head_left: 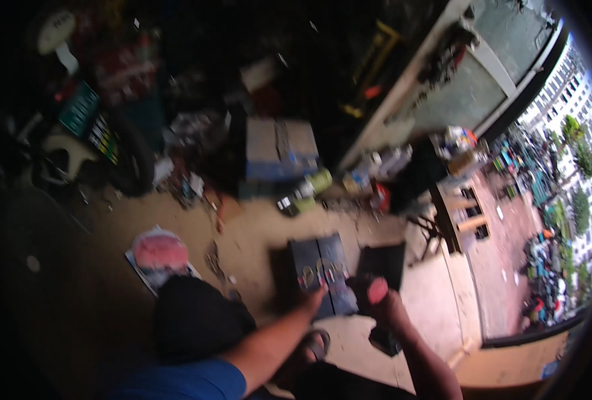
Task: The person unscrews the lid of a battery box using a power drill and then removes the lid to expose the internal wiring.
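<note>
Tan floor [262,227] runs all around my landmark, the grey block [309,255] with a dark seam across its top. Glass panel [446,87], framed and slanting, well beyond the block to the right. Parked two-wheeler [66,150] in shadow, far off beyond the block to the left. Wooden frame [466,217] stands right of the block, well apart. Cardboard box [281,140], blue along its lower part, beyond the block. The block itself lies in front of me, between my forearms' reach. Dark flat panel [386,257] just beside it on the right. Pink-topped object [161,252] to its left, well apart. Green object [309,189] beyond it, on the floor.

Dark tool [366,291] with a round pinkish-red end, at the block's near right corner; my right hand [392,310] is closed around it. A black piece [384,340] sits just below that hand; too blurred to tell whether it joins the tool. My left hand [314,300] reaches over the block's near part, fingers extended; blur again, cannot tell whether they pinch anything. Smallest: thin yellowish loops [311,275] on the block, just past my left fingertips.
</note>
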`<state>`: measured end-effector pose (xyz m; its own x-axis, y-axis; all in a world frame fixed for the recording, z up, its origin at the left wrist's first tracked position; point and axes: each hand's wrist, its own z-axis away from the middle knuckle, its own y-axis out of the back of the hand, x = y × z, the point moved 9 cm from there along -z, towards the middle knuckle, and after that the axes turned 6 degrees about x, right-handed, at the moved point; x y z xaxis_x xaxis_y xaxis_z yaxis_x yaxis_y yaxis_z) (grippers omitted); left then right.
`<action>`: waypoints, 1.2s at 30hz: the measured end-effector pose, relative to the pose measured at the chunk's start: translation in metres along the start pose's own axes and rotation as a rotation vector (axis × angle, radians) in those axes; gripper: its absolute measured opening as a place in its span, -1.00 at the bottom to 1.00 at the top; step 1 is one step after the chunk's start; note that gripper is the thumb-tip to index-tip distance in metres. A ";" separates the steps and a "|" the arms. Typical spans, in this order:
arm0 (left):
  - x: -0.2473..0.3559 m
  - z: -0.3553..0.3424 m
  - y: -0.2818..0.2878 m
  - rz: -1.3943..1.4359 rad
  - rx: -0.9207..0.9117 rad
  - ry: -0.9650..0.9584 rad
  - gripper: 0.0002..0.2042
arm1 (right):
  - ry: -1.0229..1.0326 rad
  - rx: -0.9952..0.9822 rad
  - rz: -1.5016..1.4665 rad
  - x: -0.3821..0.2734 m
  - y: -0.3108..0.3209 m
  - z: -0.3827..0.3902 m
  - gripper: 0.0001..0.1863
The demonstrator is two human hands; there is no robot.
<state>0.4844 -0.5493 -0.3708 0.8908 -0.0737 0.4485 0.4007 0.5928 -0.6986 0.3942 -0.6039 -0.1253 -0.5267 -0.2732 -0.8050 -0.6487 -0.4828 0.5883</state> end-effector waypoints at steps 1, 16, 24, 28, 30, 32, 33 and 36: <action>-0.015 -0.037 0.058 -0.045 0.093 -0.122 -0.62 | 0.013 -0.053 -0.019 0.012 -0.037 -0.014 -0.69; 0.039 -0.023 0.117 -0.603 0.750 -0.280 -0.39 | -0.088 0.011 -0.094 -0.008 -0.050 -0.004 -0.46; 0.044 -0.016 0.123 -0.637 0.778 -0.222 -0.36 | -0.169 -0.016 0.137 -0.041 -0.039 0.000 -0.45; 0.034 -0.010 0.124 -0.647 0.789 -0.199 -0.35 | -0.110 0.007 0.056 -0.029 -0.041 -0.001 -0.42; 0.025 -0.005 0.124 -0.658 0.790 -0.186 -0.34 | -0.098 0.007 0.029 -0.022 -0.044 0.001 -0.41; 0.016 -0.005 0.119 -0.672 0.779 -0.185 -0.34 | -0.107 -0.004 -0.010 -0.010 -0.045 0.000 -0.40; 0.011 -0.005 0.118 -0.674 0.773 -0.190 -0.33 | -0.117 -0.012 -0.030 -0.003 -0.048 -0.001 -0.40; 0.001 -0.038 0.152 -0.401 0.747 -0.394 -0.24 | 0.060 0.035 0.002 -0.021 -0.062 -0.020 -0.56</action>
<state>0.5546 -0.4901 -0.4976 0.5236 -0.1884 0.8309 0.2994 0.9537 0.0275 0.4562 -0.5848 -0.1468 -0.4949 -0.3239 -0.8063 -0.6669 -0.4533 0.5914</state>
